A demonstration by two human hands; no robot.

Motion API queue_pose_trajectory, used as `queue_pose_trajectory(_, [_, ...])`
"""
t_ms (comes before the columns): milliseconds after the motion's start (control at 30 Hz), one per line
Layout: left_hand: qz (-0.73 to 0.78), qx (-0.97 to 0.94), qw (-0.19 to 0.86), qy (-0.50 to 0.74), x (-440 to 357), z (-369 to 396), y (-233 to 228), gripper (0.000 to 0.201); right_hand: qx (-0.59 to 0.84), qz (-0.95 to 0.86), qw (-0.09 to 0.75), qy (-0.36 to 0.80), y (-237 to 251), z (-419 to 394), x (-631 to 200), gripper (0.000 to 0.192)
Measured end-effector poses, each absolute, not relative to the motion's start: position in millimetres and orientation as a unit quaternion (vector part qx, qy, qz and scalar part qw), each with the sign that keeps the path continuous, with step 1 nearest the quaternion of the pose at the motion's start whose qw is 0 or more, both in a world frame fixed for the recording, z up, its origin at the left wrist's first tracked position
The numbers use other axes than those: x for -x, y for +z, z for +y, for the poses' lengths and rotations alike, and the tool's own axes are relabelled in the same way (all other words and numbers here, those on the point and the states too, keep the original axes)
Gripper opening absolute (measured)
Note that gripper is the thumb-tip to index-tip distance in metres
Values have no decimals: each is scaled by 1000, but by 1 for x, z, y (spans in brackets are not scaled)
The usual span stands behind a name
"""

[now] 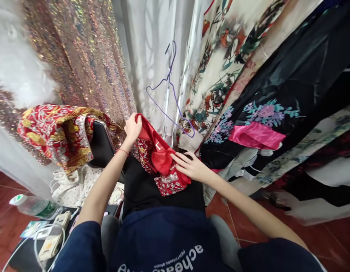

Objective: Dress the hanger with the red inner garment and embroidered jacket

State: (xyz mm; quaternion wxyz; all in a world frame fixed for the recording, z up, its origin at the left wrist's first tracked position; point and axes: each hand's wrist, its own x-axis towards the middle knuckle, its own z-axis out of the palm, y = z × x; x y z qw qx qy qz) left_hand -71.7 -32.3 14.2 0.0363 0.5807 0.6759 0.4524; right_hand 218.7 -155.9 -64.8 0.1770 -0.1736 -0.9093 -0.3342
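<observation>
Two hands on the red garment (pixel 160 160) at centre: left hand (pixel 133 127) pinches its top edge up at eleven o'clock, right hand (pixel 191 166) lies flat, fingers spread, on the cloth. Purple hanger (pixel 170 98) dangles at twelve, just above

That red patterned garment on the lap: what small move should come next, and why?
Probably lift the red satin garment toward the empty purple wire hanger: the left hand already pinches its top edge, while the right hand lies flat on it.
</observation>
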Motion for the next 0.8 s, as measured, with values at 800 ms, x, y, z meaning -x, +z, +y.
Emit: queue_pose_trajectory(800, [526, -381, 398, 648, 73, 32, 0, 15, 286, -890, 326, 139, -64, -133, -204, 37])
